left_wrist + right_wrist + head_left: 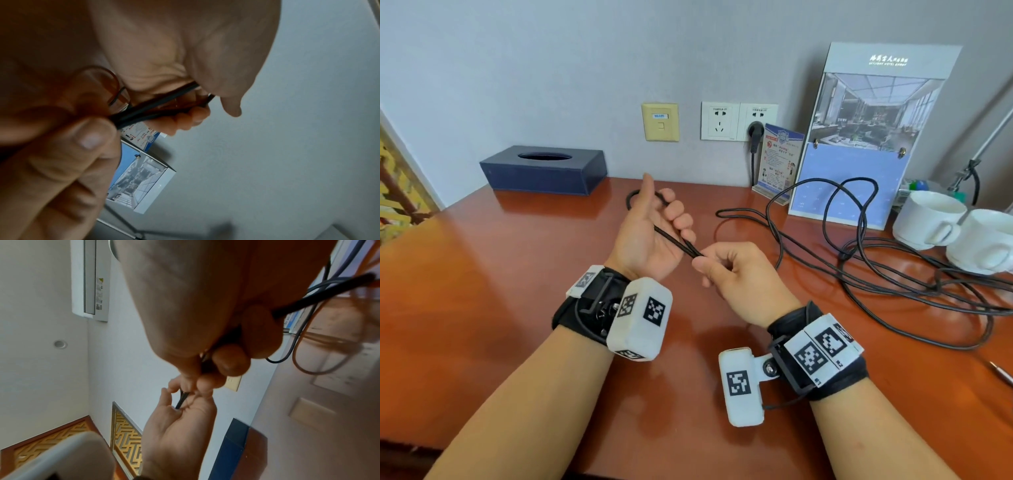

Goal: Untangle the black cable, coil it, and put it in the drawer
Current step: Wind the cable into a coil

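Observation:
A long black cable sprawls in loose loops over the right side of the red-brown desk. Above the desk's middle, my left hand is palm up with its fingers curled round a small loop of two cable strands. My right hand meets it from the right and pinches the same strands between thumb and forefinger, while more cable trails out behind it toward the pile. No drawer is in view.
A dark blue tissue box sits at the back left against the wall. Two white cups, a tall hotel brochure stand and a small card stand crowd the back right. A black plug sits in the wall socket.

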### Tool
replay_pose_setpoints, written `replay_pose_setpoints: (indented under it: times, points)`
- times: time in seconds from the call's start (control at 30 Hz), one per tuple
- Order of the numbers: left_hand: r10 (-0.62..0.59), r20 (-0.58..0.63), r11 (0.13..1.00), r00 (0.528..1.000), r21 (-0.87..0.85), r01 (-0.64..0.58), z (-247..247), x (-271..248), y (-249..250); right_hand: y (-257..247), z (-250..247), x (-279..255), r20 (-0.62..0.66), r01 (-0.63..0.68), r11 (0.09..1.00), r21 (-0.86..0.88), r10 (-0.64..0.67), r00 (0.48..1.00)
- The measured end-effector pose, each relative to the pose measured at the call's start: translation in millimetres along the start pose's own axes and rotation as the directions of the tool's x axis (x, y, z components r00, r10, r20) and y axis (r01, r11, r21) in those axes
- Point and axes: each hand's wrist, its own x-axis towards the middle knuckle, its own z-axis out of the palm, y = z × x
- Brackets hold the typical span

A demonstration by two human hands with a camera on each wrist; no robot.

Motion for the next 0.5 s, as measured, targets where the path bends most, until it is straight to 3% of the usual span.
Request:
replay_pose_setpoints:
  times: [0.27,0.37,0.5]
  points:
    - [0.060,-0.274,0.991,0.960,-0.103,-0.091,-8,6,0,0,-2,4,0.073,-0.002,0.996,-0.086,0.008,0.997]
    - [0.048,-0.312,0.983,0.949,-0.153,-0.101,-10,7,1,3,-5,4,0.072,-0.016,0.994,-0.108,0.024,0.997]
    - [0.069,-0.351,0.990,0.934,-0.089,-0.107,-12,8,-1,6,-5,4,0.099,-0.041,0.994,-0.106,0.051,0.994]
